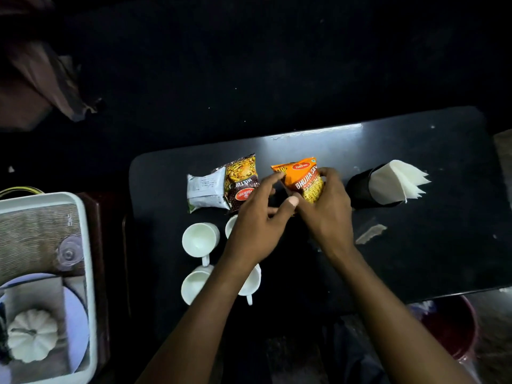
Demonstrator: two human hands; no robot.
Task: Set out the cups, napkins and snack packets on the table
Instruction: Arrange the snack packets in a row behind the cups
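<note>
An orange Bhujia Sev snack packet stands on the black table, with my right hand wrapped around its right side. My left hand hovers just left of it, fingers spread, touching nothing I can make out. A brown Mixture packet lies flat beside a white packet turned face down. Several white cups sit in a cluster below the packets, two partly hidden under my left arm. White napkins fan out of a black holder at the right.
A white tray at the left holds a woven mat, an upturned clear glass, a plate and a white pumpkin-shaped piece. A scrap of paper lies on the table. A red bucket stands below the table's near right edge.
</note>
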